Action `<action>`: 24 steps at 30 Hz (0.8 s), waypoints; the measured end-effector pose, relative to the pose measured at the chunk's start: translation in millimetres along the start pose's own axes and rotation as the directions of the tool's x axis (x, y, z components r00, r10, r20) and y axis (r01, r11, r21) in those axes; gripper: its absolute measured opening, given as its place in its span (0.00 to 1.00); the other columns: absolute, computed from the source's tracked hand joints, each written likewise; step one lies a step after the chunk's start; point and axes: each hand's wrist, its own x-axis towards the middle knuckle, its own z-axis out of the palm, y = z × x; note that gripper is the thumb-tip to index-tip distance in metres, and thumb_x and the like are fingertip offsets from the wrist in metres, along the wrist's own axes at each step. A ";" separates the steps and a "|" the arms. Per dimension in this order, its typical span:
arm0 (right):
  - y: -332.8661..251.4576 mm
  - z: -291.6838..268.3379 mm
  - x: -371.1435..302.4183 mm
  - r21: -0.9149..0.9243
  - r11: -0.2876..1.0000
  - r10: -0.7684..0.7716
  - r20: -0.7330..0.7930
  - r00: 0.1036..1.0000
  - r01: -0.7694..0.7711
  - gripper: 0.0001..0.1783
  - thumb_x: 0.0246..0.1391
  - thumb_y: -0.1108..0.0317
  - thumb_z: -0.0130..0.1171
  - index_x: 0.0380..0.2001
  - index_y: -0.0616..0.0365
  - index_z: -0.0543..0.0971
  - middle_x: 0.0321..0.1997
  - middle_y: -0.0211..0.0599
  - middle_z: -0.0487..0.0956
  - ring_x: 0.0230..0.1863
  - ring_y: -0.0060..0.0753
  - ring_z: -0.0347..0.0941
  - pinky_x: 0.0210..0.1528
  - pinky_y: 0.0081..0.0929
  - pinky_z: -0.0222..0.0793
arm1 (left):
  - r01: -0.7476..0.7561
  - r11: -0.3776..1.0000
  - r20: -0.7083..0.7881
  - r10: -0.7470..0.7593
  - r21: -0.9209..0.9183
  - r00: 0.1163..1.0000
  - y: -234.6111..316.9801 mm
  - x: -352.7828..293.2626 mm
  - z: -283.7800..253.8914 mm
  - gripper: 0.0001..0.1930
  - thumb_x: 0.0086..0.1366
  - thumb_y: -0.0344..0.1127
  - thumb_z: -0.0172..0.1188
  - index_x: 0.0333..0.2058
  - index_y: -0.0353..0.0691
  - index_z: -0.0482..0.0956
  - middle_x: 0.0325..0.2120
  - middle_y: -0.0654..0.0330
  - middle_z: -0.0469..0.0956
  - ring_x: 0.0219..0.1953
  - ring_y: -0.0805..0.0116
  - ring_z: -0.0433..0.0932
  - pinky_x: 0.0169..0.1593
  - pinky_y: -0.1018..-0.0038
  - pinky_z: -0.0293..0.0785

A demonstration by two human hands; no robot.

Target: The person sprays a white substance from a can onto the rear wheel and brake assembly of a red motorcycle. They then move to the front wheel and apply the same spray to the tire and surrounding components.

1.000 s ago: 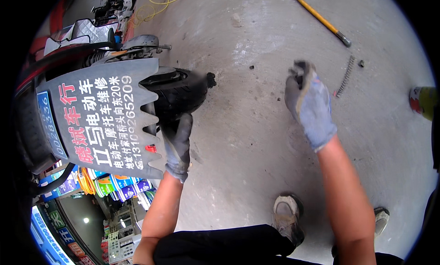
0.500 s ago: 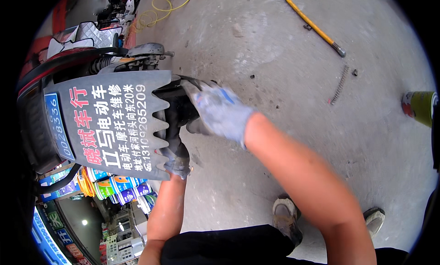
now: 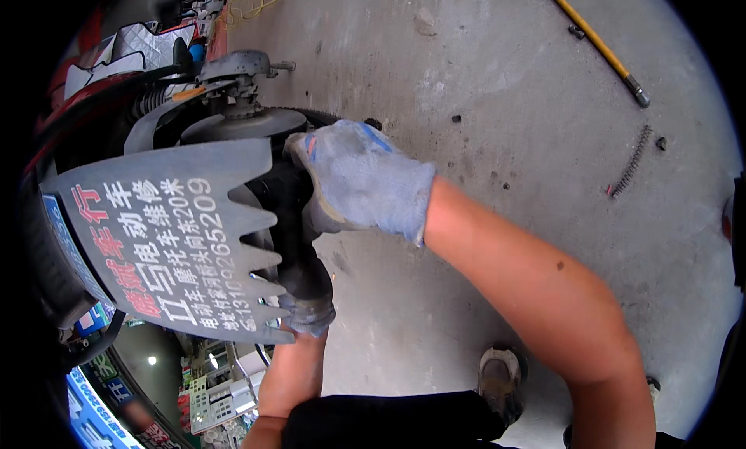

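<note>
A dark tyre (image 3: 289, 204) shows behind the jagged edge of a grey printed mud flap (image 3: 186, 239) at the rear of a scooter-like vehicle. My right hand (image 3: 357, 181), in a pale grey-blue work glove, is closed over the tyre's right side, its fingertips out of sight. Lower down, my gloved left hand (image 3: 309, 309) closes against the tyre's lower end, partly covered by the flap. Above the flap, a round metal wheel hub (image 3: 252, 124) and an axle end (image 3: 284, 65) stick out beside a coil shock absorber (image 3: 155, 99).
On the concrete floor to the right lie a yellow hose with a metal end (image 3: 598, 49), a long coil spring (image 3: 633, 161) and small dark pieces (image 3: 660, 144). A silver quilted cover (image 3: 155, 45) is at the upper left. Shop shelving (image 3: 214, 398) shows at the lower left.
The view has shifted, so floor items sit farther right. The flap appears more tilted, and more of the hub shows. My right hand stays at the tyre, and the left appears slightly lower.
</note>
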 end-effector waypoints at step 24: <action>49.1 -72.3 -368.1 0.224 0.906 0.204 -0.974 -0.094 -0.358 0.18 0.70 0.61 0.58 0.54 0.62 0.76 0.44 0.41 0.82 0.37 0.27 0.78 0.39 0.25 0.75 | 0.580 0.475 0.413 -0.415 -0.662 0.811 -16.8 -15.9 51.1 0.28 0.61 0.30 0.72 0.59 0.33 0.75 0.55 0.58 0.79 0.54 0.67 0.78 0.61 0.71 0.71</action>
